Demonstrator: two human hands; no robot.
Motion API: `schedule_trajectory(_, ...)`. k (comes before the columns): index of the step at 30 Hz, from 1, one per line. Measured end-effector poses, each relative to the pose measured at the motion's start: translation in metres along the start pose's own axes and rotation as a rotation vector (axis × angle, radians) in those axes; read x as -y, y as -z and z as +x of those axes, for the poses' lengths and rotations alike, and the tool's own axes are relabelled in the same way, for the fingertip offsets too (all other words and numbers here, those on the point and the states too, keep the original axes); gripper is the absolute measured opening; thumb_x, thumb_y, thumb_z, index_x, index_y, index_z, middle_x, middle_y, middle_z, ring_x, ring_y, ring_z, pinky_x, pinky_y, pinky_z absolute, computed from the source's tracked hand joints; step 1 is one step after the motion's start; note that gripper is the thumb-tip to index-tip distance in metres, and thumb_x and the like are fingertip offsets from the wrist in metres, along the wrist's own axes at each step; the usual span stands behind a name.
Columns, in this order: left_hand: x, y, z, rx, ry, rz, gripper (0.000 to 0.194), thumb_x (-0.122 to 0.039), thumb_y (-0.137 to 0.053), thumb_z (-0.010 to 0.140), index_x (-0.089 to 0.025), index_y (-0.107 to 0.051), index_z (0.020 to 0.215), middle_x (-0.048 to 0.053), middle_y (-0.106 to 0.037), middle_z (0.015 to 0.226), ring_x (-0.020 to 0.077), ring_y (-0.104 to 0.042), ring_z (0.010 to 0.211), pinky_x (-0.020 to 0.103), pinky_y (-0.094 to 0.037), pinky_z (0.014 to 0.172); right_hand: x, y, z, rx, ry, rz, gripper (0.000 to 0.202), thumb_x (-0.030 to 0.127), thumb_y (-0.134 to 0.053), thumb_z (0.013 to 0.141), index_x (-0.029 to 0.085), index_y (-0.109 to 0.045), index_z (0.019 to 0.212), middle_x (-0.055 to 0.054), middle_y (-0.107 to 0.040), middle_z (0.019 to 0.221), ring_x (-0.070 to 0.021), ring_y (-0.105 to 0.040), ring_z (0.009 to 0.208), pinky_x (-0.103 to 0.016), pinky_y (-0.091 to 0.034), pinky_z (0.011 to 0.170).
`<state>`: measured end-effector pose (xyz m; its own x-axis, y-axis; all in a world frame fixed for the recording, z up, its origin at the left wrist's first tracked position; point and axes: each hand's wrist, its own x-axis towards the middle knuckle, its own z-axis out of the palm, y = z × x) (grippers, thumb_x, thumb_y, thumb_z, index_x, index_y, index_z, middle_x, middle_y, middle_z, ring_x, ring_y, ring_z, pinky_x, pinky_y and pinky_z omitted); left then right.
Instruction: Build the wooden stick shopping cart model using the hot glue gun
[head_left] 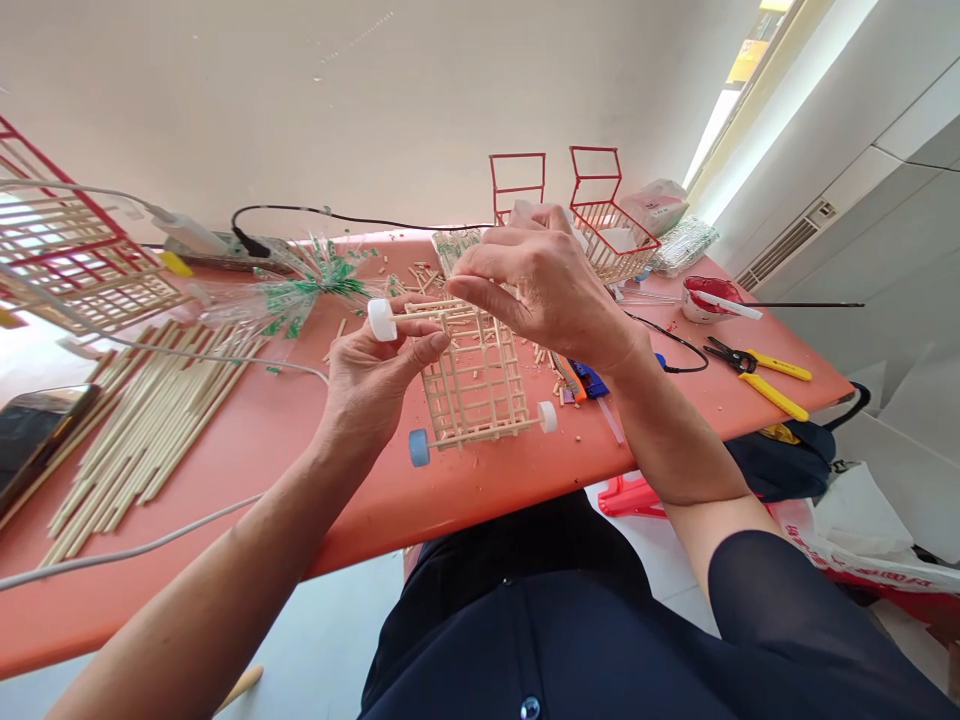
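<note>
My left hand [382, 375] grips the left end of a small cart frame [480, 385] built from thin wooden sticks, thumb across its edge. A white bottle cap [382, 320] sits on the axle end beside that hand. Along the lower edge, a blue cap [419, 448] is at the left axle end and another white cap [548, 417] at the right. Above the frame's far right corner is my right hand [536, 275], its fingers curled together. What they hold, if anything, is hidden behind the hand.
Wooden sticks [150, 430] lie at left near a red-trimmed stick cart [71, 235]. Behind stand red-trimmed stick carts [611, 235]. Yellow-handled pliers [757, 372], a red paint cup [701, 300] with a brush, a hot glue gun [589, 380] and cables [150, 545] are on the table.
</note>
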<state>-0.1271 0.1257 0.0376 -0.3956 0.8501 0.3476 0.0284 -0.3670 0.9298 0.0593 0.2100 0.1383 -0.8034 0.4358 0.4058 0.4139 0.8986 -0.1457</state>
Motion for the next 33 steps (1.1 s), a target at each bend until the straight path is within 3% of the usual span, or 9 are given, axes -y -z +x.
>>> schedule_trajectory(9, -0.003, -0.001, 0.000, 0.006, -0.018, 0.049, 0.032, -0.051, -0.101, 0.071, -0.027, -0.082, 0.077, 0.006, -0.076, 0.110, 0.0292, -0.071, 0.110, 0.041, -0.059, 0.085, 0.004, -0.014, 0.000, 0.048, 0.060, -0.034, 0.039, 0.040, -0.046, 0.118, 0.019, -0.079, 0.117, -0.007, -0.074, 0.110, -0.0244, -0.061, 0.107, -0.051, -0.034, 0.111)
schedule_trajectory(17, 0.000, -0.001, 0.000, 0.022, -0.004, -0.025, 0.026, -0.047, -0.103, 0.071, -0.029, -0.085, 0.077, 0.006, -0.078, 0.109, 0.0284, -0.073, 0.111, 0.041, -0.060, 0.090, 0.007, -0.018, 0.003, 0.054, 0.081, -0.005, 0.035, 0.031, -0.047, 0.117, 0.018, -0.079, 0.110, -0.006, -0.071, 0.106, -0.0219, -0.057, 0.102, -0.050, -0.032, 0.109)
schedule_trajectory(22, 0.003, 0.001, 0.001, 0.010, 0.007, -0.026, 0.030, -0.053, -0.102, 0.071, -0.029, -0.086, 0.078, 0.006, -0.079, 0.111, 0.0280, -0.074, 0.109, 0.038, -0.061, 0.082, 0.007, -0.017, 0.002, 0.072, 0.067, -0.005, 0.032, 0.029, -0.048, 0.117, 0.019, -0.078, 0.112, -0.006, -0.070, 0.107, -0.0222, -0.056, 0.103, -0.049, -0.029, 0.109)
schedule_trajectory(27, 0.004, 0.002, 0.001, 0.038, 0.018, -0.052, 0.028, -0.053, -0.097, 0.080, -0.028, -0.087, 0.087, 0.006, -0.080, 0.117, 0.0267, -0.074, 0.110, 0.034, -0.060, 0.080, 0.007, -0.016, 0.002, 0.072, 0.078, -0.009, 0.034, 0.031, -0.048, 0.117, 0.017, -0.079, 0.112, -0.007, -0.072, 0.109, -0.0224, -0.056, 0.102, -0.049, -0.029, 0.109)
schedule_trajectory(33, 0.007, 0.003, 0.002, 0.064, 0.031, -0.160, 0.040, -0.061, -0.097, 0.079, -0.024, -0.080, 0.081, 0.006, -0.078, 0.094, 0.0231, -0.074, 0.092, 0.035, -0.062, 0.077, 0.006, -0.018, 0.001, 0.043, 0.080, -0.017, 0.033, 0.029, -0.050, 0.118, 0.016, -0.079, 0.110, -0.006, -0.073, 0.108, -0.0223, -0.056, 0.102, -0.049, -0.030, 0.107)
